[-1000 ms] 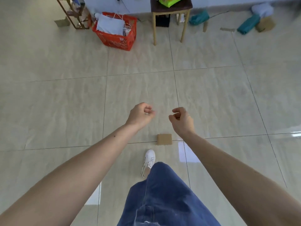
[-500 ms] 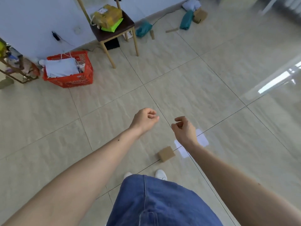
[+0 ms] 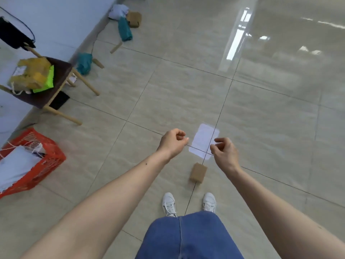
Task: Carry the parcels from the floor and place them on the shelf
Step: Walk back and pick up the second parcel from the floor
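Note:
A small brown cardboard parcel [image 3: 198,172] lies on the tiled floor just ahead of my white shoes. My left hand [image 3: 172,142] hovers above and to its left, fingers curled shut with nothing in them. My right hand [image 3: 224,153] hangs above and to its right, fingers loosely curled, also holding nothing. A flat white parcel [image 3: 204,140] lies on the floor between and beyond my hands. Far off by the wall lie two teal bags [image 3: 125,31] [image 3: 84,63], a brown box [image 3: 134,19] and a white bag [image 3: 118,11]. No shelf is in view.
A wooden chair [image 3: 56,94] at the left holds a yellow parcel [image 3: 31,72] and a green one [image 3: 45,81]. A red plastic basket [image 3: 43,161] with white packets stands at the lower left. A white wall runs along the left. Bare glossy tiles stretch to the right.
My view has swung to the right, so the chair and basket have slid to the left. Both feet now stand together behind the brown parcel. My hands stay curled and hold nothing.

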`<state>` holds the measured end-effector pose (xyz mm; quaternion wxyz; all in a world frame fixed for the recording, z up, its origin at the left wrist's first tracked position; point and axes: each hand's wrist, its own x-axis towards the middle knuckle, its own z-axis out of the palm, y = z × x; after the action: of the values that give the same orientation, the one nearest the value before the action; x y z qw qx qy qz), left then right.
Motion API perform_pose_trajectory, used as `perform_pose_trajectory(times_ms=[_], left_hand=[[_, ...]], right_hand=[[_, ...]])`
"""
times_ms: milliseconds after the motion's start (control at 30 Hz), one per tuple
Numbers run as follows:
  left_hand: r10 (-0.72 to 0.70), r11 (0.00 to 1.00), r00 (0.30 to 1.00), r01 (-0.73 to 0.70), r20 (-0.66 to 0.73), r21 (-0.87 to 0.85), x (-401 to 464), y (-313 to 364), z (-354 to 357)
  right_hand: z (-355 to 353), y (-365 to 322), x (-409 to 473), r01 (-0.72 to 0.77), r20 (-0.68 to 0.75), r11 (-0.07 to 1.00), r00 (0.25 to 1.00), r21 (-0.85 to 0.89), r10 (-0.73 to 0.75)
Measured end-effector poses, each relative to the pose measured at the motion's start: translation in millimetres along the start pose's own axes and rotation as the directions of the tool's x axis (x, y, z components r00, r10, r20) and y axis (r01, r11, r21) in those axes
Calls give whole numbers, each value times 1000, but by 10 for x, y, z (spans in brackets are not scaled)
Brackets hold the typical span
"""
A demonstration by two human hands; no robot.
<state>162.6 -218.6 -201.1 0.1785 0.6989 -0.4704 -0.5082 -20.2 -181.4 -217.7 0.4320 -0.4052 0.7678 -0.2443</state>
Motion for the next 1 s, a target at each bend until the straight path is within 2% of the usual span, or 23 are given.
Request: perform_pose_trajectory(times_ms=[167,367,767,1000], left_hand=[[11,996,995,-19,100,85,185,-7,273],[-40,994,988,24,149,105,472,-330,711],[-135,980,979,109,155,164,1427,-1889,1837],[-154,975,957,108,244,195,2103,-2939,2529]], right_hand=[[-43,312,-5,-103,-99,992,989,76,110],[107,846,191,-202,-114,975,971,97,212],[1043,2481,1094,-355,-64,931,931,87,361],[1799,3603,1665,-481,-31,871,874,95,486]])
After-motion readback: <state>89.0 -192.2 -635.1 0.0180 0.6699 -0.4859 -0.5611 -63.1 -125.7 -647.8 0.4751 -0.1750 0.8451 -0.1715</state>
